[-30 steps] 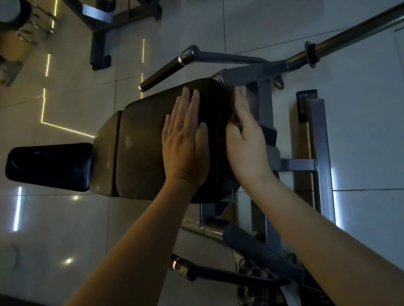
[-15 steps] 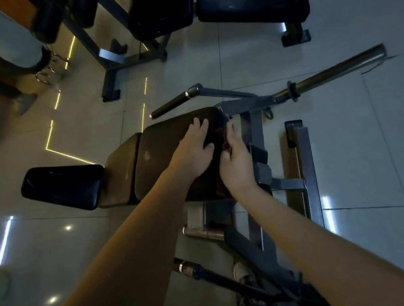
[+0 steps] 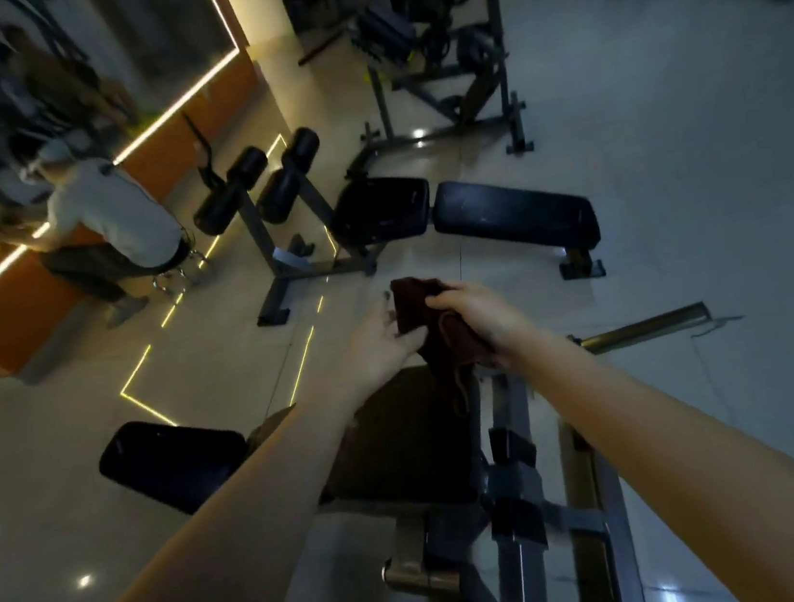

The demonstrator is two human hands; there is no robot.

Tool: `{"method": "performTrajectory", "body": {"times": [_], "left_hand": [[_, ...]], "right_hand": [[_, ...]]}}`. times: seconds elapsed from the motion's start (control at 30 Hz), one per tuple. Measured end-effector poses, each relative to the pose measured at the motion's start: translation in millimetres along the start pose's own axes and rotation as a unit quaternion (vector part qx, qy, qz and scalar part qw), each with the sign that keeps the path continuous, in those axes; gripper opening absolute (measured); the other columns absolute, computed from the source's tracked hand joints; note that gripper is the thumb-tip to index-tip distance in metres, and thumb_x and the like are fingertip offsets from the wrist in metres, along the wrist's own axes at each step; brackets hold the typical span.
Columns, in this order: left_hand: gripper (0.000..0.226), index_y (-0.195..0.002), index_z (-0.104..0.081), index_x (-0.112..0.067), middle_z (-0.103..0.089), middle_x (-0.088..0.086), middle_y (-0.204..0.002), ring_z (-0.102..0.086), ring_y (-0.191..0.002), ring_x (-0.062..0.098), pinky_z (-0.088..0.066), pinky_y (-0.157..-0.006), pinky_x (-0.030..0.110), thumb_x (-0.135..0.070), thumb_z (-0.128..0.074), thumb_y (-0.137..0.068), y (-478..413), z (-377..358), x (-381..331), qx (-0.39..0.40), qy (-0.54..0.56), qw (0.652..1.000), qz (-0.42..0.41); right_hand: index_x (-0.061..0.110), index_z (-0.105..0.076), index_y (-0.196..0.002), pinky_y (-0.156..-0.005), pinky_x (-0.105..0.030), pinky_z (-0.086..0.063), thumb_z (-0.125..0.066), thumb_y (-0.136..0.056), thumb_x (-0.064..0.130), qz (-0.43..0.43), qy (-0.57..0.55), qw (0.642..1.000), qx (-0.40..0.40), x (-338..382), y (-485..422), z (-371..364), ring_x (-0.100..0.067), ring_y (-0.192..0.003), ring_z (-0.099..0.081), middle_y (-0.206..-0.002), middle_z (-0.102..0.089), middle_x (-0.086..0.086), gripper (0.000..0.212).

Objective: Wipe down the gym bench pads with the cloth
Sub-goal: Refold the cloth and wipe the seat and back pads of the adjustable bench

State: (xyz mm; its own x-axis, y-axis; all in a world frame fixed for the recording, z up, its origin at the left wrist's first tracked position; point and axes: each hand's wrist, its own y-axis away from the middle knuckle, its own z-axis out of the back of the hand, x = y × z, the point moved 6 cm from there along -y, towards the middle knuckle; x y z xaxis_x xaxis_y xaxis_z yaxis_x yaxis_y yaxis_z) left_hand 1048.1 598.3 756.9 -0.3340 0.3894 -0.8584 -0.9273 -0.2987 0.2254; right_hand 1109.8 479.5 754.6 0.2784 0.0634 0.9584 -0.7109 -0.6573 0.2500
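A dark brown cloth [image 3: 432, 334] hangs in the air above the near bench, held between both hands. My left hand [image 3: 382, 340] holds its left edge, thumb over the fabric. My right hand [image 3: 475, 318] grips its upper right part, fingers curled round it. Below the hands lies the dark brown seat pad [image 3: 406, 443] of the near bench, with a black pad [image 3: 171, 459] at its left end. The cloth's lower corner dangles close over the seat pad.
The bench's grey steel frame [image 3: 522, 501] and a bar [image 3: 645, 322] lie to the right. A second black flat bench [image 3: 515, 217] with roller pads [image 3: 258, 182] stands farther off. A person [image 3: 112, 222] sits on a stool at an orange counter, far left. Pale tiled floor lies around.
Both hands have lifted off the seat pad and now hold the cloth up in the air. The view has tilted upward, bringing the far bench and the seated person into sight.
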Motion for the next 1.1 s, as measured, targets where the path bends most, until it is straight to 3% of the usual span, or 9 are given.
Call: {"method": "performTrajectory", "body": {"times": [0.03, 0.17, 0.23, 0.33, 0.43, 0.6, 0.83, 0.93, 1.1], "left_hand": [[0.064, -0.149, -0.034, -0.018, -0.049, -0.003, -0.137, -0.049, -0.125, 0.013, -0.049, -0.086, 0.015, -0.017, -0.066, -0.094, 2.7, 12.5, -18.4, -0.019, 0.024, 0.999, -0.022], [0.029, -0.117, -0.061, -0.021, -0.067, 0.004, -0.118, -0.064, -0.112, 0.020, -0.053, -0.099, 0.044, -0.020, -0.071, -0.090, 19.5, 60.9, -80.8, -0.063, 0.077, 0.991, -0.094], [0.016, -0.104, -0.063, -0.019, -0.069, 0.009, -0.108, -0.068, -0.104, 0.024, -0.057, -0.091, 0.042, -0.019, -0.071, -0.090, 31.1, 83.4, -114.3, -0.075, 0.072, 0.986, -0.128], [0.015, -0.102, -0.062, -0.016, -0.069, 0.004, -0.103, -0.068, -0.099, 0.017, -0.058, -0.079, 0.023, -0.023, -0.069, -0.091, 50.3, 111.4, -163.0, -0.072, 0.033, 0.979, -0.187], [0.010, -0.100, -0.063, -0.025, -0.069, 0.000, -0.104, -0.067, -0.100, 0.013, -0.057, -0.087, 0.028, -0.027, -0.068, -0.092, 66.7, 137.7, -199.4, -0.076, 0.031, 0.970, -0.228], [0.007, -0.099, -0.058, -0.021, -0.066, 0.000, -0.108, -0.061, -0.100, 0.003, -0.051, -0.087, 0.026, -0.020, -0.063, -0.095, 86.8, 165.3, -246.2, -0.080, 0.015, 0.951, -0.299], [0.019, -0.104, -0.057, -0.031, -0.070, -0.002, -0.103, -0.068, -0.093, 0.008, -0.057, -0.075, 0.022, -0.015, -0.062, -0.095, 105.5, 209.8, -295.3, -0.121, 0.048, 0.920, -0.369], [0.024, -0.112, -0.056, -0.031, -0.072, -0.001, -0.103, -0.071, -0.092, 0.012, -0.059, -0.078, 0.029, -0.018, -0.063, -0.094, 108.7, 230.2, -303.4, -0.116, 0.076, 0.918, -0.371], [0.028, -0.115, -0.058, -0.032, -0.071, 0.002, -0.111, -0.069, -0.104, 0.020, -0.057, -0.091, 0.044, -0.016, -0.065, -0.093, 112.3, 253.4, -304.9, -0.108, 0.126, 0.914, -0.371]], "right_hand": [[0.019, -0.059, -0.113, -0.061, -0.025, -0.057, -0.047, -0.100, 0.015, 0.003, -0.006, 1.000, 0.011, 17.1, 2.8, -0.5, -0.017, -0.075, -0.069, -0.099, -0.066, -0.011, 0.018], [0.012, -0.055, -0.127, -0.074, -0.035, -0.056, -0.055, -0.096, 0.021, 0.037, 0.018, 0.999, 0.034, 91.8, 12.0, -2.6, -0.029, -0.096, -0.068, -0.116, -0.065, -0.018, 0.032], [0.012, -0.058, -0.122, -0.075, -0.036, -0.055, -0.057, -0.095, 0.020, 0.055, 0.044, 0.996, 0.054, 129.0, 19.7, -9.3, -0.030, -0.097, -0.068, -0.113, -0.067, -0.018, 0.029], [0.012, -0.061, -0.119, -0.087, -0.045, -0.054, -0.060, -0.093, 0.018, 0.092, 0.088, 0.989, 0.071, 183.1, 35.5, -21.1, -0.035, -0.103, -0.066, -0.115, -0.066, -0.020, 0.027], [0.016, -0.065, -0.110, -0.096, -0.049, -0.050, -0.062, -0.091, 0.018, 0.120, 0.133, 0.980, 0.086, 230.1, 52.0, -30.7, -0.034, -0.104, -0.066, -0.109, -0.069, -0.016, 0.019], [0.010, -0.054, -0.095, -0.071, -0.035, -0.053, -0.058, -0.091, 0.001, 0.172, 0.154, 0.966, 0.118, 289.6, 75.2, -50.5, -0.023, -0.082, -0.067, -0.088, -0.065, -0.010, 0.010], [0.011, -0.053, -0.084, -0.075, -0.031, -0.056, -0.060, -0.091, 0.001, 0.246, 0.259, 0.931, 0.077, 362.3, 89.8, -77.0, -0.019, -0.082, -0.069, -0.084, -0.066, -0.005, 0.014], [0.010, -0.054, -0.081, -0.080, -0.040, -0.053, -0.058, -0.093, 0.004, 0.243, 0.255, 0.931, 0.096, 380.0, 86.6, -86.4, -0.026, -0.081, -0.064, -0.080, -0.065, -0.006, 0.014], [0.010, -0.053, -0.082, -0.063, -0.029, -0.054, -0.054, -0.095, 0.002, 0.261, 0.213, 0.939, 0.069, 401.5, 78.7, -101.6, -0.017, -0.069, -0.061, -0.077, -0.059, -0.005, 0.015]]}}
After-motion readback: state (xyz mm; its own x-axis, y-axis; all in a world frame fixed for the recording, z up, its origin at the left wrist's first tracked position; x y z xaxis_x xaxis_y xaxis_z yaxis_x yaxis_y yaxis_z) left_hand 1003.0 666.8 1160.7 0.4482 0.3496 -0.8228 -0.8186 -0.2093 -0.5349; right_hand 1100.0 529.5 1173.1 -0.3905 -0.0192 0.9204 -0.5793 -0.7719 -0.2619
